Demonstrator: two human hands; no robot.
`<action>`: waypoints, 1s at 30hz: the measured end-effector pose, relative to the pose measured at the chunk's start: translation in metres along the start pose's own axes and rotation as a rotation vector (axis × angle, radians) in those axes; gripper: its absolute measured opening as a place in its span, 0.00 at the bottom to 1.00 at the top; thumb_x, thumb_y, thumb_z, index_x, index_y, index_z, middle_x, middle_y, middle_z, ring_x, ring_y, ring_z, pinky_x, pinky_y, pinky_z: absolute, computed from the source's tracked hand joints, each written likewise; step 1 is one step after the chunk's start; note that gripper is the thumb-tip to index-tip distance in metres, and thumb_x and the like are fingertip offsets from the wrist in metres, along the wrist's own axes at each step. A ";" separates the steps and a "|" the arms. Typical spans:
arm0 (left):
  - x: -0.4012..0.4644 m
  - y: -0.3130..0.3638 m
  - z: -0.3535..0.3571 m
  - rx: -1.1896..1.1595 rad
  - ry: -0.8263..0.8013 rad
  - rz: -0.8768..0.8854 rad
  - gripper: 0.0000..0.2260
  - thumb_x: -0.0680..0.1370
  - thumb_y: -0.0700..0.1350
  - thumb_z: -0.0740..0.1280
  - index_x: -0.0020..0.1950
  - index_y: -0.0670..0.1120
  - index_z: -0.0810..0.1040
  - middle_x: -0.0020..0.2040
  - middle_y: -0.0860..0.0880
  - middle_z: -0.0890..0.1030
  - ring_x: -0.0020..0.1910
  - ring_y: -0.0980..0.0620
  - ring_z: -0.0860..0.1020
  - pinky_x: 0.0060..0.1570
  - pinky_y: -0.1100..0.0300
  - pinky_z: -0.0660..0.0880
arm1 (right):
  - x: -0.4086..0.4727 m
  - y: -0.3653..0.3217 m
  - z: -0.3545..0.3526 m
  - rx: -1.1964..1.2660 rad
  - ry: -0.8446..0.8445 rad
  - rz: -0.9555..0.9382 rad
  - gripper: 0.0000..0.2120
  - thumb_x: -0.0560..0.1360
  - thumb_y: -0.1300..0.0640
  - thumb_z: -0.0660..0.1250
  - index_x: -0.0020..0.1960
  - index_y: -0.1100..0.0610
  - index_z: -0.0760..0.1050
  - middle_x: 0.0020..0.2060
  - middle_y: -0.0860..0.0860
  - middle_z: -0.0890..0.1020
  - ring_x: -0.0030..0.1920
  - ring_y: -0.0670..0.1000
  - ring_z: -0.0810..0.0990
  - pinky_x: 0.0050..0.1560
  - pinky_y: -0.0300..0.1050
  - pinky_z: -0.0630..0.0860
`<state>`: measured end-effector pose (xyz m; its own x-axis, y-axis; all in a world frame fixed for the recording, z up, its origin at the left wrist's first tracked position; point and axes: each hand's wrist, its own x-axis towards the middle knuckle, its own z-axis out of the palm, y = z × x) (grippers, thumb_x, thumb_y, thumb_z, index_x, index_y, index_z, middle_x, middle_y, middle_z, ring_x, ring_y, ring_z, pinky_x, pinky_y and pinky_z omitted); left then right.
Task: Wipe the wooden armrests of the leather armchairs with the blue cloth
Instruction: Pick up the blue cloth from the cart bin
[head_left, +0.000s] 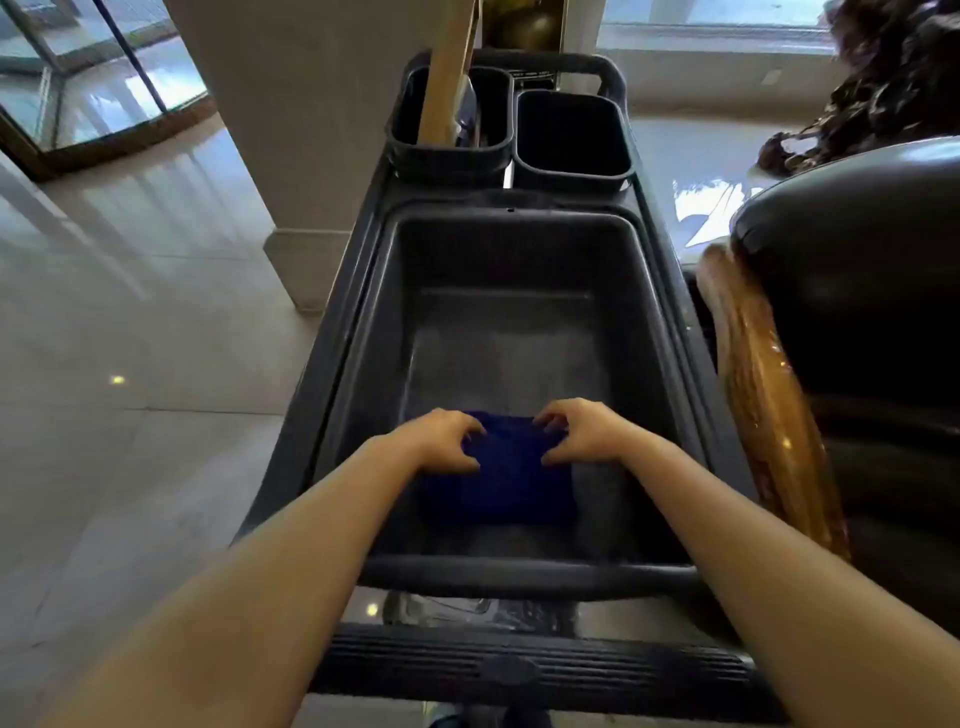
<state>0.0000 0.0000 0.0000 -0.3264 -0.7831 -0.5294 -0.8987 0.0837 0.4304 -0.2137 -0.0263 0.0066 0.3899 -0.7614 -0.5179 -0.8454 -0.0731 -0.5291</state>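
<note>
Down in the cart tub, our left hand and right hand pinch the blue cloth; a shallow grip could drop it.

A dark cart stands on the tiled floor; a folded blue cloth lies in its big bin.

Both hands reach into the large dark tub of a cleaning cart: the left hand and right hand curl their fingers onto the far edge of a folded blue cloth lying on the tub floor. A leather armchair with a glossy wooden armrest stands just right of the cart.
</note>
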 end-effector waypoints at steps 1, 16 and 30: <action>0.003 -0.001 0.004 0.030 -0.008 -0.023 0.25 0.72 0.49 0.68 0.68 0.48 0.67 0.65 0.47 0.73 0.61 0.48 0.73 0.60 0.55 0.70 | 0.004 0.004 0.004 0.002 -0.006 0.027 0.27 0.65 0.55 0.75 0.63 0.54 0.72 0.57 0.54 0.78 0.51 0.49 0.75 0.51 0.43 0.73; 0.029 -0.017 0.058 -0.124 0.271 -0.097 0.17 0.71 0.38 0.68 0.60 0.44 0.74 0.62 0.45 0.73 0.62 0.47 0.71 0.60 0.56 0.69 | 0.030 0.029 0.054 -0.131 0.216 -0.054 0.18 0.69 0.62 0.69 0.57 0.53 0.74 0.55 0.52 0.76 0.58 0.54 0.70 0.54 0.49 0.72; 0.012 -0.022 0.019 -0.536 0.186 -0.217 0.06 0.68 0.39 0.74 0.42 0.48 0.83 0.39 0.53 0.81 0.42 0.55 0.78 0.45 0.61 0.74 | 0.023 0.021 0.026 0.172 0.234 0.055 0.07 0.67 0.63 0.72 0.45 0.54 0.82 0.37 0.49 0.82 0.37 0.43 0.77 0.35 0.28 0.71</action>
<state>0.0099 0.0006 -0.0301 -0.0527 -0.8460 -0.5305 -0.6509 -0.3738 0.6608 -0.2127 -0.0287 -0.0341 0.2337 -0.8903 -0.3909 -0.7808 0.0677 -0.6211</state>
